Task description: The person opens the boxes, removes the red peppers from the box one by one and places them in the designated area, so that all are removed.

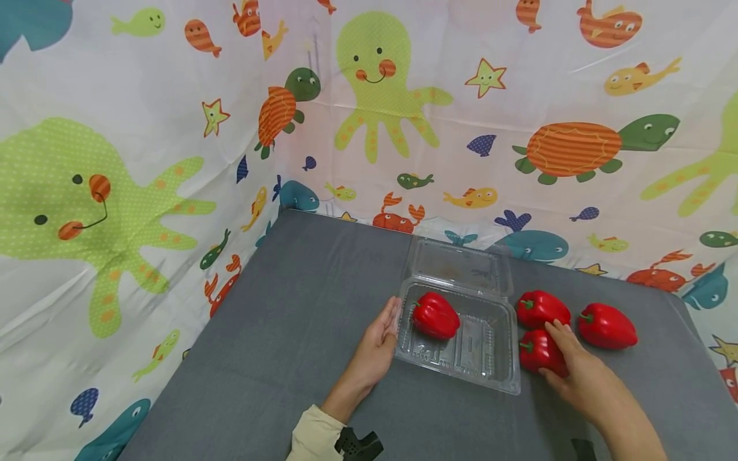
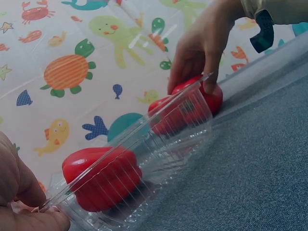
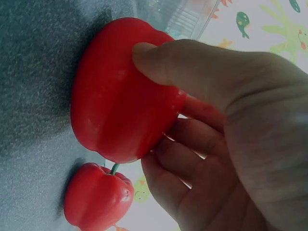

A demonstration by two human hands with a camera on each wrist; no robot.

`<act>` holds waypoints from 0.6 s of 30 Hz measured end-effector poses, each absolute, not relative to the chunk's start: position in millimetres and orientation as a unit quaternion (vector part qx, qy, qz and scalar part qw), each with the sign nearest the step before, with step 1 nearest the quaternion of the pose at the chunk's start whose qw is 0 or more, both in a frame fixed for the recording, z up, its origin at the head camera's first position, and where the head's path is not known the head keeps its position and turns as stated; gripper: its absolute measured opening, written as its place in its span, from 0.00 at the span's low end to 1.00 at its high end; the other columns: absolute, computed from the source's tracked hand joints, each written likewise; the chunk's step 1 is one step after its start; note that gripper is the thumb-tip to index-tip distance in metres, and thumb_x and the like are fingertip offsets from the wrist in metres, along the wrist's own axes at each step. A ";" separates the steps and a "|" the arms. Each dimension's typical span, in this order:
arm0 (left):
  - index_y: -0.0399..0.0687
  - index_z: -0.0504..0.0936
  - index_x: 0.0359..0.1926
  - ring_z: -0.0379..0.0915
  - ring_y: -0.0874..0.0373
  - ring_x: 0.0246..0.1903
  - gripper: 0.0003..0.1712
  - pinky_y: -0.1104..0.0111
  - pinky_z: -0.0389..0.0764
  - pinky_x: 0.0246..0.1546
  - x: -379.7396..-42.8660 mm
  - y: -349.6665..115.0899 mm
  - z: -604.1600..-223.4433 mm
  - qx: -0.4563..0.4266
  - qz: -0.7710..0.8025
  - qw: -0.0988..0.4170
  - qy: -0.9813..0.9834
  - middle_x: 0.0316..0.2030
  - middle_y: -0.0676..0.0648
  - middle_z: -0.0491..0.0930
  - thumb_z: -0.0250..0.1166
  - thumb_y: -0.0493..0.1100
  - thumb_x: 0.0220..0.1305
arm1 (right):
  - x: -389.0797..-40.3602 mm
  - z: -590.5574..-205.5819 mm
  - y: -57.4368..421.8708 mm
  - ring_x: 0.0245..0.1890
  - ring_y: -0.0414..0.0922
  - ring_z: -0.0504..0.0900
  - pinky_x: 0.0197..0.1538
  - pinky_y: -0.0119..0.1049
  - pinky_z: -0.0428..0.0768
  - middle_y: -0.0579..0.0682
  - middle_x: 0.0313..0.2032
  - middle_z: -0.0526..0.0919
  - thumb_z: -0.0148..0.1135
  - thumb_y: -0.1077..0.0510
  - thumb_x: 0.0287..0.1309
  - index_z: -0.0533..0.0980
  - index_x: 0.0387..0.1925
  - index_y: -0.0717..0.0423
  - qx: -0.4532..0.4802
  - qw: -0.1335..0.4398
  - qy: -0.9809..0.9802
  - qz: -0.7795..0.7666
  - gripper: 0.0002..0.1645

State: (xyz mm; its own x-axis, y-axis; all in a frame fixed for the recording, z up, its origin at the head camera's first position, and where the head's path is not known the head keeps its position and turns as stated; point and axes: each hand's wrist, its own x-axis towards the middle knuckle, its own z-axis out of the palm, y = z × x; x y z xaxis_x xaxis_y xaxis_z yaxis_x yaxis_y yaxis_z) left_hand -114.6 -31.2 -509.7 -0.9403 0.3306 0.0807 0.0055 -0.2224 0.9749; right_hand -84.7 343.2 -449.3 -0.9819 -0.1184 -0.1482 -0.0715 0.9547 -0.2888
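My left hand (image 1: pixel 371 349) pinches the left rim of a clear plastic clamshell container (image 1: pixel 450 372), with thumb and fingers on its edge in the left wrist view. The container's lid (image 1: pixel 458 266) is folded back behind it. Inside, toward the left, lies a red bell pepper (image 1: pixel 436 315) with a green stem. My right hand (image 1: pixel 588 378) grips another bell pepper (image 3: pixel 122 91) just right of the container, the thumb on its near side and the fingers round the far side. Part of this pepper is hidden by the hand in the head view.
Two more red bell peppers sit on the grey tabletop (image 1: pixel 277 320): one (image 1: pixel 536 307) directly behind the held one, the other (image 1: pixel 608 326) farther right. A curtain (image 1: pixel 403 179) printed with sea animals borders the table at the back and left.
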 end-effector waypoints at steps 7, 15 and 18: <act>0.33 0.40 0.84 0.38 0.51 0.83 0.37 0.62 0.46 0.80 -114.3 -30.3 -509.3 0.133 0.774 0.100 0.612 0.84 0.40 0.45 0.38 0.25 0.80 | -84.0 -452.6 348.0 0.69 0.78 0.64 0.54 0.74 0.80 0.76 0.75 0.59 0.84 0.56 0.49 0.58 0.78 0.68 -0.064 0.072 0.984 -0.148 0.62; 0.33 0.41 0.84 0.39 0.51 0.83 0.37 0.62 0.46 0.80 -114.1 -30.3 -509.4 0.132 0.771 0.101 0.615 0.84 0.40 0.45 0.39 0.25 0.80 | -82.6 -446.7 347.2 0.69 0.78 0.62 0.53 0.73 0.81 0.76 0.76 0.57 0.84 0.52 0.50 0.56 0.79 0.68 -0.054 0.088 0.984 -0.147 0.64; 0.32 0.41 0.84 0.39 0.51 0.83 0.36 0.62 0.47 0.80 -114.2 -29.8 -508.9 0.132 0.772 0.100 0.614 0.84 0.40 0.45 0.39 0.25 0.79 | -82.5 -442.9 346.7 0.69 0.79 0.62 0.52 0.73 0.82 0.76 0.76 0.56 0.84 0.50 0.49 0.54 0.81 0.66 -0.046 0.096 0.984 -0.143 0.67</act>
